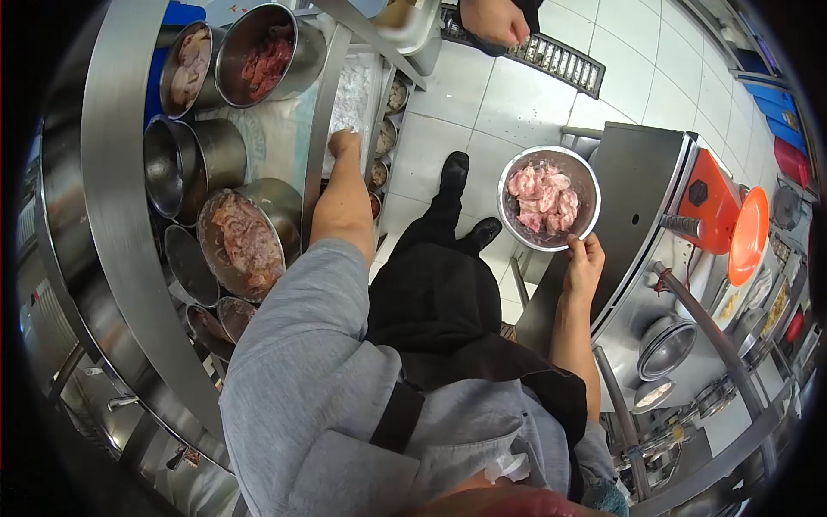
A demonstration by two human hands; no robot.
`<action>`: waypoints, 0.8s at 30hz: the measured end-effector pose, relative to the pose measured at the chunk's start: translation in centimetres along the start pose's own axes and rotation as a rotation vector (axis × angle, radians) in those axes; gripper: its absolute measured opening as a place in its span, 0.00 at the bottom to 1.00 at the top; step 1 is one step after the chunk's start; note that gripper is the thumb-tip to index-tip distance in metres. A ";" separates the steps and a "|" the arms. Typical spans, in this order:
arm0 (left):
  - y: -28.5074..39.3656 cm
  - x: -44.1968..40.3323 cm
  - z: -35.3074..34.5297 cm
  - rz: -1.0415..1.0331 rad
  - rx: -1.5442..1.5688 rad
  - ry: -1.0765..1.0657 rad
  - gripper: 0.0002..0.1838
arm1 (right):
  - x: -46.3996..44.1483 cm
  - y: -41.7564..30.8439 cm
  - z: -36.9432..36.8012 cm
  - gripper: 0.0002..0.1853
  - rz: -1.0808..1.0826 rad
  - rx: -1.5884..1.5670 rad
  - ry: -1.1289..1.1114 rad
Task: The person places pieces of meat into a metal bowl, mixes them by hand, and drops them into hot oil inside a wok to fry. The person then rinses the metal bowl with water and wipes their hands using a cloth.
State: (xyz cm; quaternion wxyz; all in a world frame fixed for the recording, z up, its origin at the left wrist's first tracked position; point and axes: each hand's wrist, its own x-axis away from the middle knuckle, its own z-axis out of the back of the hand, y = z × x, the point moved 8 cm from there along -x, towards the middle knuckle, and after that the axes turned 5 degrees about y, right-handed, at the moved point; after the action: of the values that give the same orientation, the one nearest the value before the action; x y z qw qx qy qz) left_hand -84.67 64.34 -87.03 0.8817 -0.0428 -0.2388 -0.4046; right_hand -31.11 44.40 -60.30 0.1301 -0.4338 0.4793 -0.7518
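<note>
My right hand [585, 264] grips the near rim of a steel bowl [592, 185], thumb and fingers pinching its edge. In the bowl lies a heap of pale pink raw meat pieces [544, 196]. My left hand [344, 143] reaches down at the left into a white bin [376, 77] of white, powdery-looking stuff [353, 90]. Its fingers are hidden there, so whether they hold anything does not show. A row of small round containers [386, 136] with pale contents runs just right of this bin.
Steel pots of raw meat [244, 233] crowd the shelf at left, behind a metal post [129, 172]. A steel counter [633, 185] with an orange plate [748, 237] and stacked bowls [668, 349] stands at right. Another person's hand [495, 19] shows at the top, above a floor grate [560, 65].
</note>
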 end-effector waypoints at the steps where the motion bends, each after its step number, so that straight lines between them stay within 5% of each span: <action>1: 0.1 -0.1 0.7 0.014 -0.078 0.019 0.20 | 0.0 -0.3 -0.4 0.02 -0.008 0.008 -0.006; 4: -0.3 0.2 3.4 0.164 -0.102 0.148 0.13 | -0.2 -0.5 -0.5 0.06 -0.042 0.052 -0.029; 6: -1.3 -3.0 1.3 0.000 -0.331 0.177 0.11 | -0.6 -0.4 -0.7 0.07 -0.008 0.127 -0.033; 8: 2.5 1.6 4.4 -0.042 -0.150 0.093 0.11 | -0.9 -0.3 -0.7 0.07 -0.027 0.173 -0.037; 10: 6.1 7.2 4.7 0.236 1.233 -0.132 0.13 | -1.3 -0.8 -1.0 0.08 0.031 0.248 -0.042; 12: 13.3 17.2 10.3 0.011 1.370 -0.333 0.13 | -2.3 0.1 -1.1 0.09 0.048 0.270 -0.070; 16: 22.5 33.5 14.0 -0.546 0.951 -0.686 0.19 | -1.2 -1.5 -1.1 0.10 0.122 0.316 -0.054; 18: 25.5 37.6 14.5 -1.079 0.565 -0.470 0.23 | -0.6 -1.4 -0.8 0.06 0.220 0.251 -0.062; 24: 27.9 44.7 15.8 -1.203 -0.021 -0.362 0.37 | 7.8 -8.2 2.7 0.10 0.378 0.232 0.049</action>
State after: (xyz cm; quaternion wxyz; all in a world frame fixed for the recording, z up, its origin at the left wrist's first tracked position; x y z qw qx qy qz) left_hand -45.33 56.29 -49.43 0.4448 0.0226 -0.3625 -0.8187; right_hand -31.78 42.10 -48.87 0.3058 -0.2998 0.4656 -0.7745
